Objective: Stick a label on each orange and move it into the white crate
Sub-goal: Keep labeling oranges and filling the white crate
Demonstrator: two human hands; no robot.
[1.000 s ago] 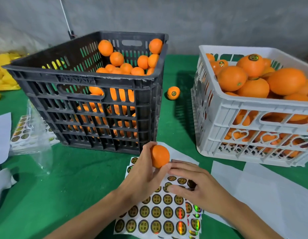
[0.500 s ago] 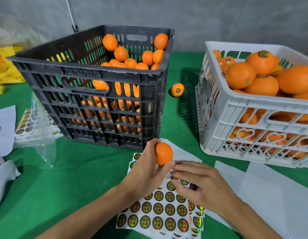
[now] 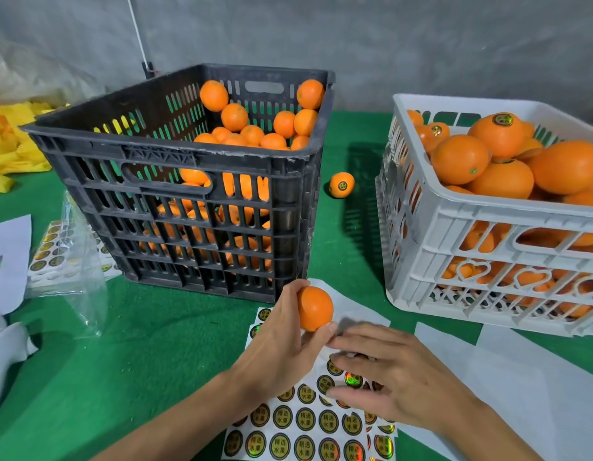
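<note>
Head cam only, so one view. The left hand [image 3: 281, 341] has its grip curled round an orange [image 3: 315, 308], thumb on the far side and fingertips under it, holding it up just above the near edge of the black crate [image 3: 175, 168]. The right hand [image 3: 398, 377] lies over the label sheet [image 3: 298, 424] with its fingers stretched toward the left, tips down on the sheet right below the orange; can't tell if it's actually pinching a label, the fingers cover that spot. The sheet is on the green worktop [image 3: 148, 354] at the near middle, rows of round gold-and-black labels on it.

The black crate sits far left, part full of plain oranges. The white crate [image 3: 488, 247] is on the right, piled high, and a couple of the top oranges show labels. One labelled loose orange [image 3: 341, 184] sits on the worktop between the two crates, toward the far side.

Blank white paper [image 3: 507, 377] lies near right. More label sheets in a clear bag [image 3: 69, 257] are on the left, and yellow stuff [image 3: 12, 144] is heaped far left.
</note>
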